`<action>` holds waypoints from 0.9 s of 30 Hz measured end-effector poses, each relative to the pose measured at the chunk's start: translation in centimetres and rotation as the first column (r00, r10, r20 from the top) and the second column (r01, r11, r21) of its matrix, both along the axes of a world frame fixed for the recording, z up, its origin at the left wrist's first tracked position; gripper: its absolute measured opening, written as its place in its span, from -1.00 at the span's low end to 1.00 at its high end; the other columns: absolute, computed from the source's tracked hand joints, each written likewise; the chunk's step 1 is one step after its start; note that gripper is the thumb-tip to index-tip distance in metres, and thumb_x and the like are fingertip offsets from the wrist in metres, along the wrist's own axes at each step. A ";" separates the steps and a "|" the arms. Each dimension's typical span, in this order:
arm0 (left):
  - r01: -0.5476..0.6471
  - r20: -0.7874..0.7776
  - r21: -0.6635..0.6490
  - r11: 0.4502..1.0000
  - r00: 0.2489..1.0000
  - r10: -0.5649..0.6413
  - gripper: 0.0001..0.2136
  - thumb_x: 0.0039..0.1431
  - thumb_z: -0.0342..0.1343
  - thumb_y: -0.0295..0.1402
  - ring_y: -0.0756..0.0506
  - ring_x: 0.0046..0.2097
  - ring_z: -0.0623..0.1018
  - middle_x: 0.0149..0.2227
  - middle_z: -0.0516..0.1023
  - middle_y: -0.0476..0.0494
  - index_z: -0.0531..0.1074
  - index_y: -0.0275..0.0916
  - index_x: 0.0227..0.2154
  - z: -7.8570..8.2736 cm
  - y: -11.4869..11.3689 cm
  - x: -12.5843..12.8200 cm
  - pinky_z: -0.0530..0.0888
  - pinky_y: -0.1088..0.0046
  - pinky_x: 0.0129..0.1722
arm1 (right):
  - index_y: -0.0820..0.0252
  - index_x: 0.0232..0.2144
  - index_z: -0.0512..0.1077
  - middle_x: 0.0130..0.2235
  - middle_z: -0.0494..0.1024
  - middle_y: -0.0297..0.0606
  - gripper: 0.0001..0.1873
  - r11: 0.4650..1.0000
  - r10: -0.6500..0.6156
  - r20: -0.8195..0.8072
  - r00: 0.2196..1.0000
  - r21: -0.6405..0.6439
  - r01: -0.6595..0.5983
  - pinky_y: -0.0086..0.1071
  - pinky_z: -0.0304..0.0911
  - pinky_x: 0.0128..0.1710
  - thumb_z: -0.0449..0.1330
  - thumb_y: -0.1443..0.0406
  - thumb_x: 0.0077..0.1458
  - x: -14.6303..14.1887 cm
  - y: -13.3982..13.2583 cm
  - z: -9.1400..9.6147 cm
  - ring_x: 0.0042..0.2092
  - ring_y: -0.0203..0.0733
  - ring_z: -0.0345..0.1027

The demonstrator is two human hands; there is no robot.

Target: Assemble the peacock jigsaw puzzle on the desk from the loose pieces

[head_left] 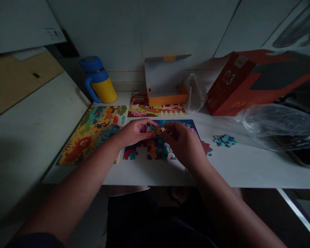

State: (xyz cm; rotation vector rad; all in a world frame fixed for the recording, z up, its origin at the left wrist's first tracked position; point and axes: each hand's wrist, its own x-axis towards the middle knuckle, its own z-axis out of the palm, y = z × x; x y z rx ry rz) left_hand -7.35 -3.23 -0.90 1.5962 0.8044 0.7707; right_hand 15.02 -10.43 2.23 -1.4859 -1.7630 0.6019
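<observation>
Both my hands meet over a partly joined jigsaw puzzle point(155, 151) with a dark blue upper part and a white rabbit near its lower edge. My left hand point(137, 131) is closed around several puzzle pieces point(151, 128), held between thumb and fingers. Just to the right, my right hand point(182, 139) pinches at a puzzle piece point(163, 129) by the same bunch; its fingers partly hide it. Gaps show along the puzzle's lower edge. A reddish piece point(206, 147) pokes out beside my right wrist, and joined teal pieces point(224, 140) lie farther right.
A yellow animal puzzle point(93, 134) lies left, a farm picture point(157, 111) behind. At the back stand a blue and yellow mug point(102, 86), an open orange box point(165, 100) and a red box point(229, 82). Clear plastic wrapping point(281, 124) spreads at right.
</observation>
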 end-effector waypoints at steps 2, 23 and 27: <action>-0.021 0.004 0.035 0.999 1.000 0.020 -0.68 0.16 0.42 -0.26 -0.07 -0.14 0.65 -0.07 0.63 -0.16 0.60 -0.17 -0.04 0.2 0.1 -0.2 0.65 0.36 -0.16 | 0.15 -0.11 0.58 -0.28 0.69 -0.20 -0.76 0.999 -0.030 -0.024 0.999 -0.027 0.029 -0.33 0.34 -0.32 0.26 0.16 0.27 0.6 0.0 0.0 -0.32 -0.15 0.55; -0.252 0.057 -0.038 0.967 0.966 0.254 -0.60 0.16 0.43 -0.20 -0.05 -0.35 0.69 -0.08 0.66 -0.19 0.53 -0.22 0.00 0.2 0.6 -0.4 0.68 0.44 -0.38 | 0.09 -0.25 0.58 -0.35 0.70 -0.27 -0.73 0.907 -0.200 -0.048 0.979 -0.388 0.166 -0.36 0.39 -0.38 0.25 0.05 0.26 4.3 -11.5 -2.9 -0.36 -0.11 0.60; -0.265 0.050 -0.045 0.963 0.962 0.267 -0.59 0.15 0.44 -0.19 -0.06 -0.35 0.70 -0.10 0.66 -0.17 0.53 -0.21 0.00 0.3 0.6 -0.5 0.67 0.45 -0.38 | 0.09 -0.12 0.59 -0.31 0.71 -0.28 -0.70 0.930 -0.140 -0.005 0.990 -0.345 0.130 -0.36 0.38 -0.36 0.21 0.06 0.29 4.4 -11.5 -2.6 -0.35 -0.13 0.60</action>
